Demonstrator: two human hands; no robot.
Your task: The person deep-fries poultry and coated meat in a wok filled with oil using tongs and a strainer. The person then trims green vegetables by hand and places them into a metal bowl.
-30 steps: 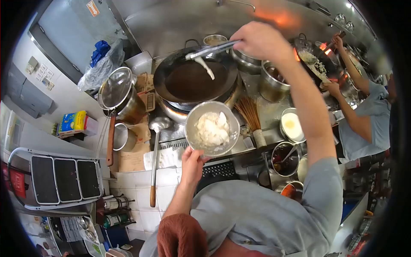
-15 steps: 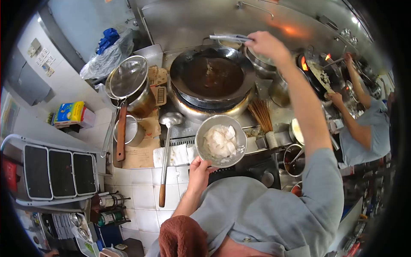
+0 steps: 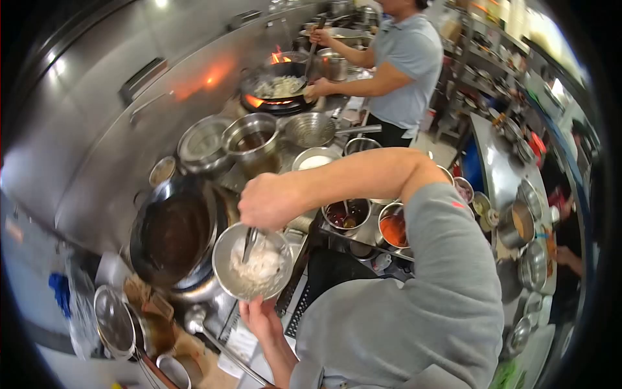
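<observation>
My left hand [image 3: 259, 318] grips the near rim of a metal bowl [image 3: 224, 275] from below. White, wet-looking pieces of food in batter [image 3: 263, 262] lie inside it, too coated to name. Above the bowl, my right hand [image 3: 273, 200] is closed on metal tongs [image 3: 248, 245], whose tips reach down into the white food. Whether they pinch a piece I cannot tell. Just left of the bowl sits a large black wok [image 3: 144, 249] with dark brown liquid [image 3: 178, 227].
A long-handled ladle [image 3: 196, 319] and a strainer [image 3: 115, 322] lie near the wok. Metal pots [image 3: 277, 137] and a perforated ladle [image 3: 311, 131] stand behind my right arm. A co-worker [image 3: 405, 71] handles another wok [image 3: 249, 84] over flames. Sauce containers [image 3: 393, 227] line the right side.
My view has swung right. My right hand, with the tongs, has come from beyond the wok down to the bowl, and the tips are now in the white food. My left hand still holds the bowl.
</observation>
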